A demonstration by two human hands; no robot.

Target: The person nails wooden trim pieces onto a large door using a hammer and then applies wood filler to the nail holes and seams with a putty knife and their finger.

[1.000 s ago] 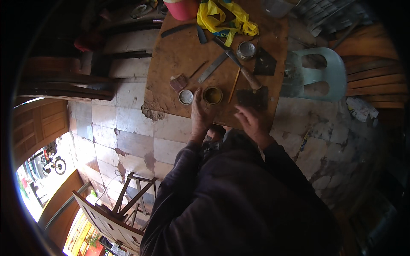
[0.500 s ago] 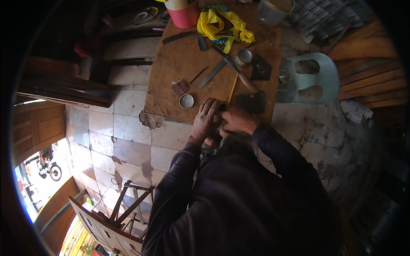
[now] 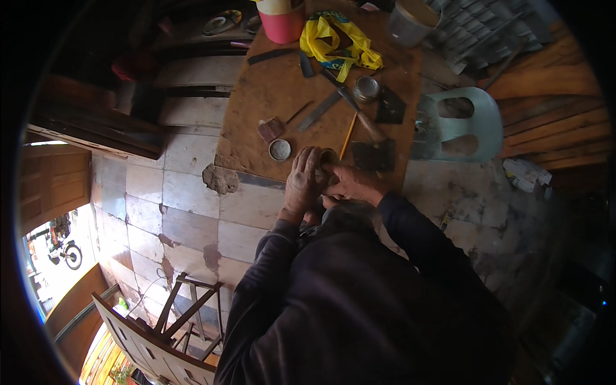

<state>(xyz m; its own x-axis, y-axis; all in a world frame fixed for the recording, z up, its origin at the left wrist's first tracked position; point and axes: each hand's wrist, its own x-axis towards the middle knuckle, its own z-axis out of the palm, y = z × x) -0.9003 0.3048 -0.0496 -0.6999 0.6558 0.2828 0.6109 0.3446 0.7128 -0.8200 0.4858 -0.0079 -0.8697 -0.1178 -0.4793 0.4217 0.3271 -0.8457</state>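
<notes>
Ok so the left hand (image 3: 304, 181) and right hand (image 3: 353, 183) just came together on either side of the little round tin (image 3: 328, 154) (can't tell from over here if either's actually gripping), meaning the work's now squarely between them.

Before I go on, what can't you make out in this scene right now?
Open tin: head view, mostly hidden by the left hand and right hand; its contents and their grip can't be told.
Pink bucket: head view, top cut off by upper edge.
Motorcycle: head view, too small; glare hides detail.
</notes>
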